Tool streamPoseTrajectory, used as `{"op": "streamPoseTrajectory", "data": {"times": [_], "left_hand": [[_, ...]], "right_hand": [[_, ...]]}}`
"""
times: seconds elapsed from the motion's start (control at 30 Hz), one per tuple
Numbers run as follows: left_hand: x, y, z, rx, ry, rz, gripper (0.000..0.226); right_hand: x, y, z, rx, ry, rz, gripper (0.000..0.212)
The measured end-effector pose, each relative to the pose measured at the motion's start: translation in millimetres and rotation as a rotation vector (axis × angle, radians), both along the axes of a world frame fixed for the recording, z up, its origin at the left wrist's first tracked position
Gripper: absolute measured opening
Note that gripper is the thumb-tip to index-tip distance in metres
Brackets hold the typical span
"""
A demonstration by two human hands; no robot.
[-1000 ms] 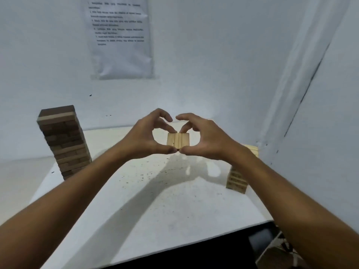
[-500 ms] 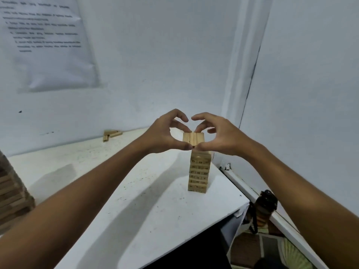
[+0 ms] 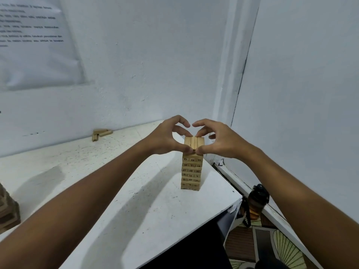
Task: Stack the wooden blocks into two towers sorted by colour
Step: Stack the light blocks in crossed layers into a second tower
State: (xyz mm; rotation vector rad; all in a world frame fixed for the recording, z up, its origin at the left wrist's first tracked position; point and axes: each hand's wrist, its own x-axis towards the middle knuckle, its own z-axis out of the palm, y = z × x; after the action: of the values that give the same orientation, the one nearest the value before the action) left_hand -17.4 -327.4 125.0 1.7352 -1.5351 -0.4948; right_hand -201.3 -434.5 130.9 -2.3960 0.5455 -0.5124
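A light wooden tower with printed numbers stands near the table's right corner. On its top lies a layer of three light blocks. My left hand and my right hand pinch this layer between them, thumbs at its near edge and fingers at its far edge. The dark tower shows only as a corner at the left edge.
The white table ends at a corner just right of the light tower. A few loose light blocks lie at the back by the wall. A dark bottle stands on the floor beside the table. A paper notice hangs on the wall.
Both hands carried the three-block layer rightwards from mid-table and lowered it onto the light tower. The view swung right, so the dark tower slid to the left edge.
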Motion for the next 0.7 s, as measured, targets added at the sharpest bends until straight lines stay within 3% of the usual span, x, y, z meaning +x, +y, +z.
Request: {"op": "streamPoseTrajectory", "data": {"times": [0.7], "left_hand": [[-0.7,2.6,-7.1,0.012,0.022,-0.004,0.062]], "right_hand": [[-0.5,1.3,-6.9,0.039,0.011,0.001,0.070]]}}
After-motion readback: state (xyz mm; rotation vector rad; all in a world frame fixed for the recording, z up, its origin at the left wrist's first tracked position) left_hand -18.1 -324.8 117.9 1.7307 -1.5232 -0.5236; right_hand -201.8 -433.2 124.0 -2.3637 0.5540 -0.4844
